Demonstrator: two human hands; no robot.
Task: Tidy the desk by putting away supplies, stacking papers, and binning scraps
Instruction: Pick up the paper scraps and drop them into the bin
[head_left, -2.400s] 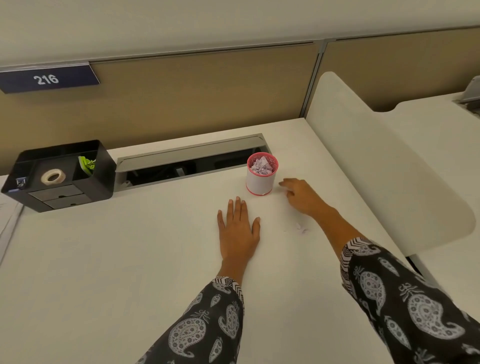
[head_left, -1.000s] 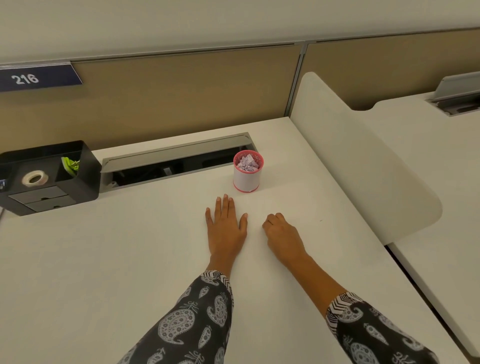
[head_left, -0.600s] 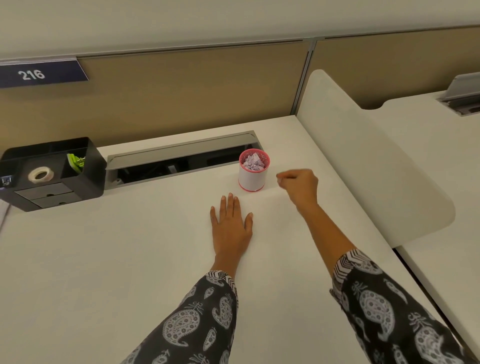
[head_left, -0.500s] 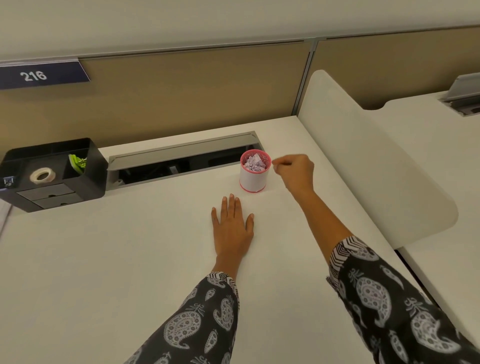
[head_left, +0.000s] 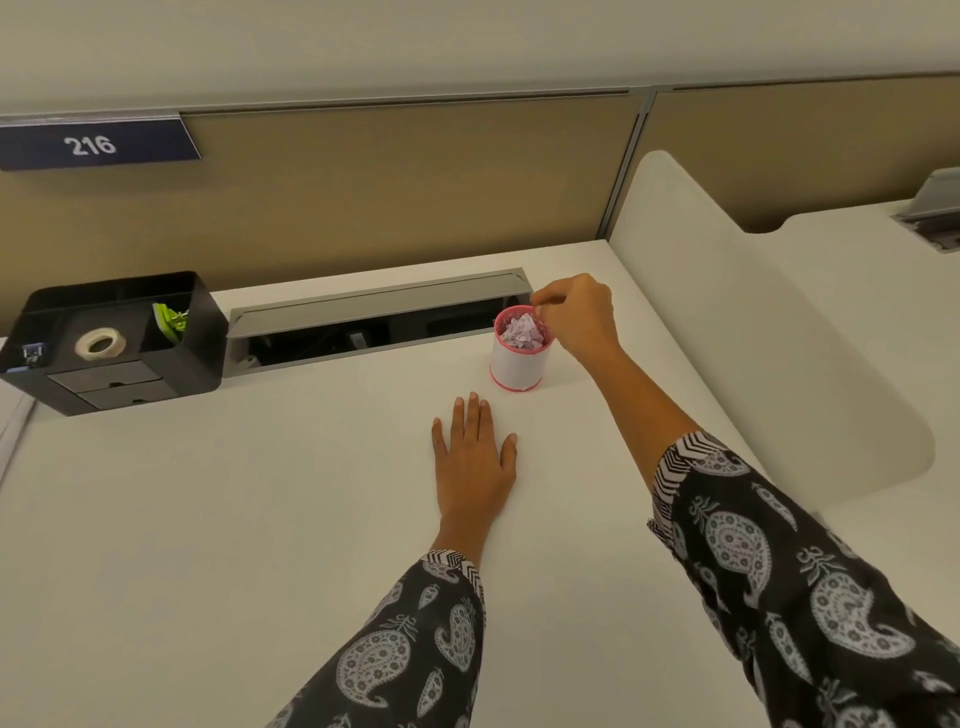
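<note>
Left hand (head_left: 475, 462) flat on desk (head_left: 208, 519); right hand (head_left: 574, 317) curled over cup (head_left: 517, 364), any pinched thing hidden.

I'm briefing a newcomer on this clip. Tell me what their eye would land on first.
The pink-rimmed cup stuffed with paper scraps, at the back of the desk, with the right hand pinching over its rim; whether it holds anything is unclear. Then the left hand flat on the desk, and the black organiser far left.
</note>
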